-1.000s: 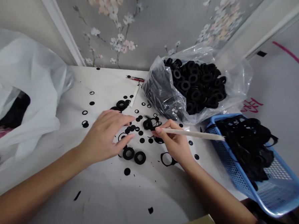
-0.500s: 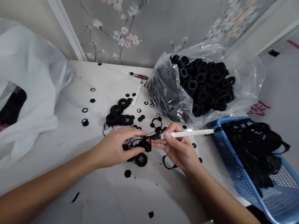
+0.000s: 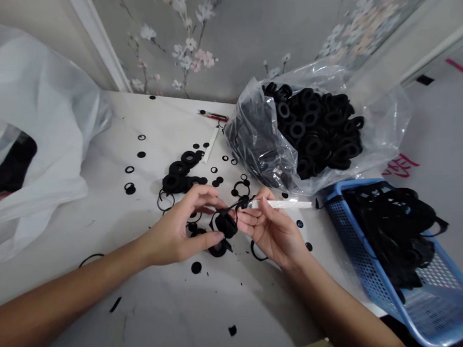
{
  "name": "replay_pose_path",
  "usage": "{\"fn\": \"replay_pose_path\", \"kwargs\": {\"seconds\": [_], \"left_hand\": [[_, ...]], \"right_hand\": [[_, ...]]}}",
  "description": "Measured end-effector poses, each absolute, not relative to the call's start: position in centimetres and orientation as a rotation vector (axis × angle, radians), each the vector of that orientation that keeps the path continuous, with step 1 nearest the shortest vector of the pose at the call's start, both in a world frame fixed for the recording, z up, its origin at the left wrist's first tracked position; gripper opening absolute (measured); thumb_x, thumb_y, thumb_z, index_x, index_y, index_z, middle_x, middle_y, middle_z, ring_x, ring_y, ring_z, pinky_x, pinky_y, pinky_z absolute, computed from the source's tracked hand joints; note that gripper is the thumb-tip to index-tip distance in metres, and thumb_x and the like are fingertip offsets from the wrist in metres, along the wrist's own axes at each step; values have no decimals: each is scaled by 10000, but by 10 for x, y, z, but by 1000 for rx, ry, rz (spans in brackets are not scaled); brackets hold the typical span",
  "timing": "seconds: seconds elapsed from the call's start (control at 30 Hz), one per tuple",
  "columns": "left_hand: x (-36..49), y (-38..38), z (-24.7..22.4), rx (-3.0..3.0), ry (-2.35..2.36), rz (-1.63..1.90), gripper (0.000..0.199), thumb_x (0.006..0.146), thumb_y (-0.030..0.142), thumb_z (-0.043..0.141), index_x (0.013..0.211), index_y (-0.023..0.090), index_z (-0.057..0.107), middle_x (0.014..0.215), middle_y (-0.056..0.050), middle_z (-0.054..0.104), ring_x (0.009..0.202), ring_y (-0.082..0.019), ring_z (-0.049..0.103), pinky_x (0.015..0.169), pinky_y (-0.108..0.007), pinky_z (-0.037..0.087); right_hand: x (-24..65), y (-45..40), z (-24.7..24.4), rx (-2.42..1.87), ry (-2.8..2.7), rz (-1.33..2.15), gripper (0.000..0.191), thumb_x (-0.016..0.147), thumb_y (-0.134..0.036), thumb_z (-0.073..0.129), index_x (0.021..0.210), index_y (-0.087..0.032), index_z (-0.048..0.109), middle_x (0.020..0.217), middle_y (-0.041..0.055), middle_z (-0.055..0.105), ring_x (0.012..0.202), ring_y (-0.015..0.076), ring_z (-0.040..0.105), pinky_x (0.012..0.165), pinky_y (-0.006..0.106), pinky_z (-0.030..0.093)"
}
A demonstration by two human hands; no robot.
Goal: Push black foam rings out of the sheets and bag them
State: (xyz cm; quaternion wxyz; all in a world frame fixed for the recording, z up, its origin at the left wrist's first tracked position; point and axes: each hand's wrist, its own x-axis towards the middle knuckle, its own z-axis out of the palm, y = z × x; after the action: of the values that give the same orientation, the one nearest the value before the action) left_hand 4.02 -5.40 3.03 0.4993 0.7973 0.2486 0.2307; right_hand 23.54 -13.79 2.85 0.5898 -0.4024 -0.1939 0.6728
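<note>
My left hand curves around a black rubber ring, its thumb against the lower edge and its fingers loosely bent above. In my right hand is a slim white-handled tool, pinched between thumb and index finger. Its handle points right, while its working end is hidden by black rubber trimming close to the ring. My right fingertips touch the ring's right side. Beneath and behind my left hand lie more thick black rubber rings, small discs and thin hoops.
A clear plastic bag full of black rubber rings stands at the back right. Nearer is a blue basket holding black scraps. A white bag occupies the left. A red pen-like tool and another white stick-like tool lie behind.
The white-handled tool has shifted left. The rubber ring has turned in my fingers and trimming stands out from it. A thin black hoop now lies beside my left forearm.
</note>
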Motion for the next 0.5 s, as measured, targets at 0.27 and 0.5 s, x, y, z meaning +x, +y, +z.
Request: {"fn": "replay_pose_path", "kwargs": {"seconds": [0.27,0.5], "left_hand": [[44,-50,34,1647,665,494,348,854,290,628,1175,222,511,695,47,555,640,-107,588,625,-236,512],[43,-51,42,1955,900,642,202,805,203,518,984,212,610,674,43,416,614,-105,461,566,-217,426]], "right_hand": [[238,-135,27,-926,-449,1506,325,832,-408,710,801,-263,421,774,-56,757,891,167,750,833,309,613],[239,-137,28,-961,-440,1517,349,809,-419,729,781,-260,420,766,-36,762,842,179,756,799,329,625]]}}
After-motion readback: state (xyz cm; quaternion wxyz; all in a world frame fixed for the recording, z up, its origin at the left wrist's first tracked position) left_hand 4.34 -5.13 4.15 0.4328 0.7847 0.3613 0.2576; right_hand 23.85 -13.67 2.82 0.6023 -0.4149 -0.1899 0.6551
